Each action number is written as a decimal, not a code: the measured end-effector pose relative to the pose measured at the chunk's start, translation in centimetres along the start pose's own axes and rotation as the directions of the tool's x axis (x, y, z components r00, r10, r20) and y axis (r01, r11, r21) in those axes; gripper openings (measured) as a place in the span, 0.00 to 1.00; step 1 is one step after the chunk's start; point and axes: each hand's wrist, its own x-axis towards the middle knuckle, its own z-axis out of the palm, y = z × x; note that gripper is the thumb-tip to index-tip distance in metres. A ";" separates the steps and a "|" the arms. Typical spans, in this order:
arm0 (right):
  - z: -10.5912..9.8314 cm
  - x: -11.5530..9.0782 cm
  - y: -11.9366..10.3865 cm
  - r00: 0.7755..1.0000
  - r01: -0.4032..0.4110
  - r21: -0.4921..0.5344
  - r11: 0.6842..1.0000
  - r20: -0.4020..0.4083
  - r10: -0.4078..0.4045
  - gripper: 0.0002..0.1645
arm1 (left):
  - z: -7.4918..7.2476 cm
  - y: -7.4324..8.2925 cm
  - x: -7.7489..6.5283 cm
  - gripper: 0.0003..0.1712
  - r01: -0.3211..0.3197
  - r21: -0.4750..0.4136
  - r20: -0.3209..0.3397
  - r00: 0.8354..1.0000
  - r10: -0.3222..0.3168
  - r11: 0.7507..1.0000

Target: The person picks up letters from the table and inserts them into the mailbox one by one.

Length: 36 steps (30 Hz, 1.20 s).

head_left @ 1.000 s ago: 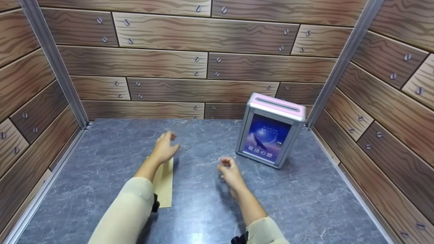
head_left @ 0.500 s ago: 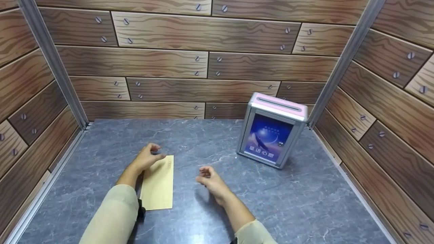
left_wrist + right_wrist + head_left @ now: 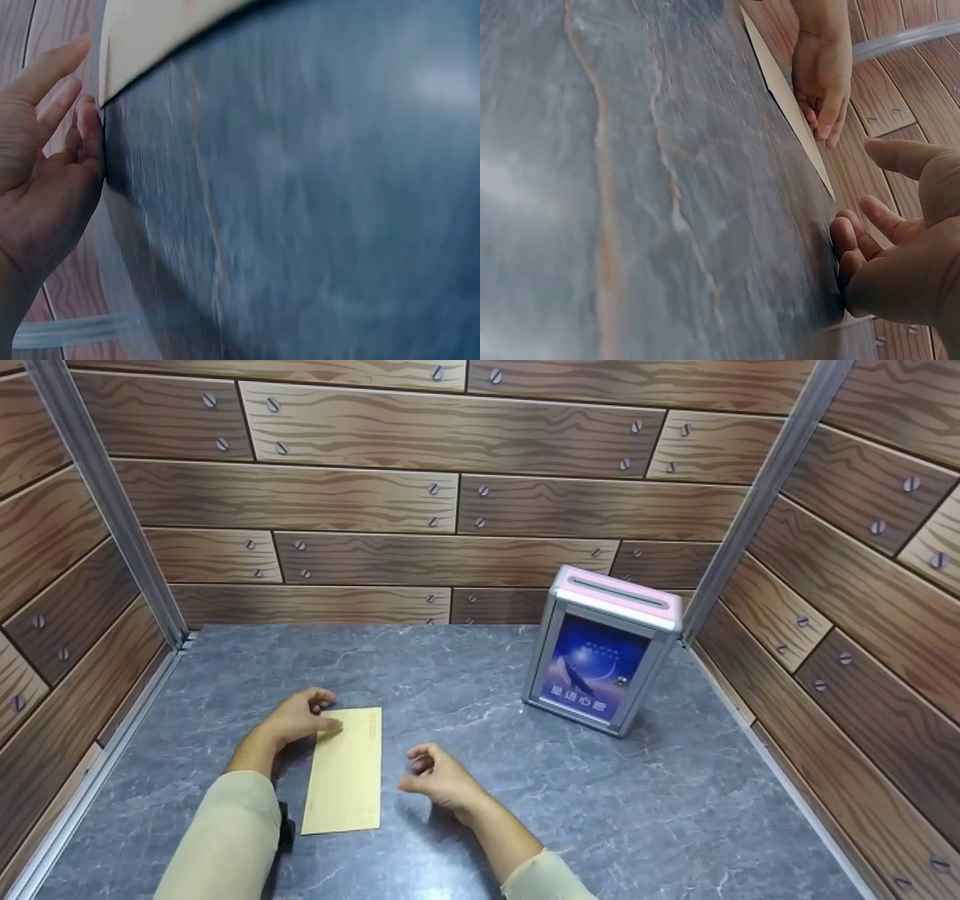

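Note:
A pale yellow envelope (image 3: pixel 346 776) lies flat on the grey marbled table, its long side running away from me. My left hand (image 3: pixel 294 718) is at the envelope's far left corner, the thumb over its edge and the fingers loosely bent and apart from the thumb. In the left wrist view the left hand (image 3: pixel 49 150) shows a gap between thumb and fingers; contact with the envelope (image 3: pixel 161 30) is hard to tell. My right hand (image 3: pixel 444 784) hovers just right of the envelope with relaxed fingers, holding nothing. The right wrist view shows the right hand (image 3: pixel 900 240) loosely spread.
A silver-framed box (image 3: pixel 592 660) with a pink slotted top and a blue moon picture stands upright at the back right of the table (image 3: pixel 675 825). Wood-patterned panels (image 3: pixel 360 495) wall in the back and both sides.
Both hands have moved left and nearer to me. The left hand has drawn back from over the envelope to its left edge, uncovering most of it. The right hand has come closer to the envelope.

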 end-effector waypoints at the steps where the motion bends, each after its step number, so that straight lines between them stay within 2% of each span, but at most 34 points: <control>1: 0.3 0.0 -0.1 1.000 -0.006 -0.016 1.000 0.007 0.006 0.30 | 0.0 -0.1 0.0 0.41 -0.004 0.025 0.009 1.000 0.004 1.000; 6: 1.5 0.5 -0.5 0.999 -0.013 -0.096 0.995 0.037 0.016 0.27 | -0.3 0.2 0.3 0.44 -0.002 0.099 0.060 0.998 -0.004 0.995; 9: 1.9 0.9 -0.6 0.999 0.013 -0.173 0.985 0.050 -0.004 0.27 | -0.4 0.6 0.4 0.43 -0.016 0.129 0.085 0.996 0.005 0.991; 14: 2.0 1.5 -0.7 0.997 0.032 -0.322 0.946 0.082 -0.005 0.28 | -0.3 1.1 0.4 0.36 -0.054 0.177 0.106 0.994 0.036 0.983; 19: 2.2 1.9 -1.2 0.993 0.046 -0.419 0.907 0.117 0.004 0.27 | -0.3 1.1 0.3 0.32 -0.051 0.166 0.105 0.994 0.034 0.985; 26: 2.7 1.9 -1.5 0.995 0.071 -0.542 0.837 0.098 -0.020 0.29 | -0.4 0.7 0.2 0.31 -0.038 0.116 0.080 0.996 0.029 0.993; 30: 2.7 1.9 -1.3 0.995 0.084 -0.596 0.799 0.096 -0.033 0.30 | -0.4 0.5 0.3 0.28 -0.017 0.044 0.078 0.997 0.014 0.999; 36: 2.3 1.9 -1.1 0.992 0.084 -0.597 0.797 0.125 -0.010 0.31 | -0.2 0.0 0.5 0.21 0.031 -0.067 0.092 0.995 -0.025 0.997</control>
